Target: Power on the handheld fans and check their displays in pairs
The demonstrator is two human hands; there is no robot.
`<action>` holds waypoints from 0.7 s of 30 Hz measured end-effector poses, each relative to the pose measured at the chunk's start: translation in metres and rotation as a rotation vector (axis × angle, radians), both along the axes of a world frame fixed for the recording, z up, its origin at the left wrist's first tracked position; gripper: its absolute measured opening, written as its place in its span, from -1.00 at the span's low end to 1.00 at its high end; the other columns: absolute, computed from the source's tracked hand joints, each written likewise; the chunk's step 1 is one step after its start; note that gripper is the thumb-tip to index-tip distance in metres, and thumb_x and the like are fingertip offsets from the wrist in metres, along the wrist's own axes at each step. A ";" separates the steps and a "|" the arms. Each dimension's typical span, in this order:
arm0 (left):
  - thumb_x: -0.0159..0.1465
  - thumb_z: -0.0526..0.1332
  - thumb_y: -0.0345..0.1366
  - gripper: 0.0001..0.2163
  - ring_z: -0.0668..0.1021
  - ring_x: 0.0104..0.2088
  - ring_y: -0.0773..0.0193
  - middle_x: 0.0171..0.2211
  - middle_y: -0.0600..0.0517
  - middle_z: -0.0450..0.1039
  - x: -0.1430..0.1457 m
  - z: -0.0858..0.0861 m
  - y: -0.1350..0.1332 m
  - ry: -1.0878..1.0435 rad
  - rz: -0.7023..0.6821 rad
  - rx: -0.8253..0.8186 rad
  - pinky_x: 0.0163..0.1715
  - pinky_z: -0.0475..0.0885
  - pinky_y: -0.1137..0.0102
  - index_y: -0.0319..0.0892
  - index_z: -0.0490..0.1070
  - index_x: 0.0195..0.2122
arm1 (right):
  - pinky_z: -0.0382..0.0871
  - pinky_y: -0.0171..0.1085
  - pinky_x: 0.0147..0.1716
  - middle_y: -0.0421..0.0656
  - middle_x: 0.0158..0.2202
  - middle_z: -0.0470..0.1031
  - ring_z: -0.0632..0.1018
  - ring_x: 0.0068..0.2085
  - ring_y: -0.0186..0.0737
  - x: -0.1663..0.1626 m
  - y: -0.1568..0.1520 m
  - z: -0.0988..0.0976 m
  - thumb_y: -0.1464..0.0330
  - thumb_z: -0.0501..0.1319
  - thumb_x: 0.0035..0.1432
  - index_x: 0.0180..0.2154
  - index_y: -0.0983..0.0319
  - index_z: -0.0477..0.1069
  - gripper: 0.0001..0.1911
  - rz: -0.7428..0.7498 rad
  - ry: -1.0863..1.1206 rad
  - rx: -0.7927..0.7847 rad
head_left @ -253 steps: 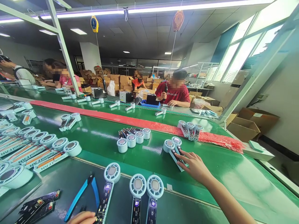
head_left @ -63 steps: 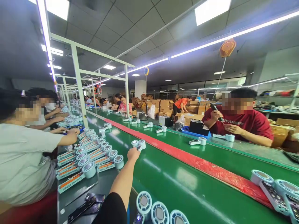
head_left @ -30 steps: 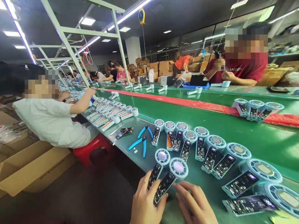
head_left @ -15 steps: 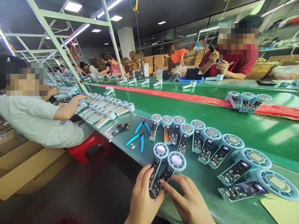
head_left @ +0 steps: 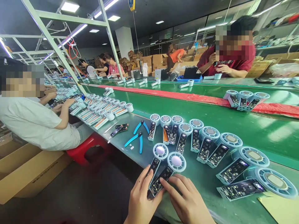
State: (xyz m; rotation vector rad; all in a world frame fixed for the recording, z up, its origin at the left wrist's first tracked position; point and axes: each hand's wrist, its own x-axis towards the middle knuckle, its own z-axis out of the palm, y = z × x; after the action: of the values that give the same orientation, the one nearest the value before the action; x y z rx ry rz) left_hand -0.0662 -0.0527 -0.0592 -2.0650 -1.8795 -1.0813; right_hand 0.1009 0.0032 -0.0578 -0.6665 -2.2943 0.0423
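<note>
A light-blue handheld fan (head_left: pixel 177 162) with a bare black circuit board along its handle is between my two hands, its round head pointing away from me. My left hand (head_left: pixel 142 194) is closed around the lower handle, thumb on the near side. My right hand (head_left: pixel 188 197) grips the handle's right edge, with a fingertip pressed on the board. Close by on the left, a second handheld fan (head_left: pixel 160 150) lies beside it, its handle partly hidden by my left fingers.
Several open handheld fans (head_left: pixel 211 132) line the bench's belt side. Two blue-handled nippers (head_left: pixel 140 141), tweezers (head_left: pixel 111 126) and loose circuit boards (head_left: pixel 118 129) lie to the left. Yellow paper (head_left: pixel 280 207) is at right. A co-worker (head_left: pixel 35 115) sits left; another person (head_left: pixel 238 59) works across the green belt (head_left: pixel 187 105).
My hands and the fan stay nearly in place. The view shifts slightly. The co-worker at left has drawn an arm back, and the person across has lifted a hand-held tool toward the face.
</note>
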 end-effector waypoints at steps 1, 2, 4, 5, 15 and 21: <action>0.17 0.20 -0.31 -0.58 0.44 0.01 0.17 0.01 -0.13 0.35 -0.001 0.000 0.000 0.010 -0.008 0.006 -0.04 0.44 0.36 -0.18 0.19 0.06 | 0.36 -0.19 -0.31 -0.04 -0.24 0.40 0.41 -0.19 -0.10 0.000 0.000 0.000 0.55 -0.04 0.18 -0.01 0.24 0.36 -0.61 -0.007 0.012 -0.006; 0.18 0.20 -0.31 -0.58 0.44 0.01 0.17 0.01 -0.13 0.35 -0.001 -0.001 0.000 0.017 -0.013 0.007 -0.04 0.44 0.36 -0.18 0.19 0.06 | 0.35 -0.19 -0.32 -0.04 -0.25 0.40 0.40 -0.20 -0.10 0.000 0.000 0.000 0.56 -0.04 0.18 -0.02 0.24 0.36 -0.61 -0.009 0.020 -0.014; 0.17 0.20 -0.29 -0.58 0.44 0.01 0.17 0.02 -0.13 0.35 -0.002 -0.001 0.000 0.018 -0.012 -0.008 -0.04 0.43 0.37 -0.18 0.19 0.05 | 0.36 -0.18 -0.31 -0.03 -0.23 0.39 0.40 -0.19 -0.09 0.001 0.000 -0.002 0.56 -0.04 0.18 0.00 0.24 0.34 -0.61 0.006 0.020 -0.036; 0.17 0.21 -0.28 -0.58 0.44 0.01 0.17 0.02 -0.14 0.35 -0.002 -0.002 0.000 0.013 -0.009 -0.016 -0.04 0.43 0.37 -0.19 0.19 0.05 | 0.36 -0.18 -0.30 -0.03 -0.22 0.38 0.39 -0.18 -0.09 0.002 0.001 -0.003 0.56 -0.04 0.18 0.02 0.25 0.32 -0.60 0.019 0.018 -0.049; 0.17 0.20 -0.21 -0.46 0.40 0.05 0.15 0.10 -0.08 0.26 -0.005 0.006 0.002 0.135 0.016 -0.176 -0.03 0.42 0.38 -0.12 0.11 0.16 | 0.36 -0.16 -0.22 -0.01 -0.17 0.36 0.38 -0.14 -0.09 0.005 0.000 -0.008 0.53 -0.03 0.22 0.08 0.30 0.24 -0.60 -0.050 0.010 -0.065; 0.14 0.21 -0.23 -0.49 0.42 0.04 0.14 0.07 -0.09 0.30 -0.007 0.008 0.005 0.136 -0.008 -0.167 -0.04 0.42 0.36 -0.12 0.16 0.13 | 0.29 -0.19 -0.43 -0.08 -0.32 0.39 0.41 -0.31 -0.09 0.001 0.000 -0.002 0.52 -0.01 0.13 -0.05 0.22 0.35 -0.64 -0.162 -0.070 0.009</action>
State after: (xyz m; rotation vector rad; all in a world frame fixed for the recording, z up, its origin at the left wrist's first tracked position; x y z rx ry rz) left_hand -0.0728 -0.0479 -0.0513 -2.1737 -1.9557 -0.7871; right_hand 0.1016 0.0030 -0.0599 -0.8589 -2.2977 -0.0690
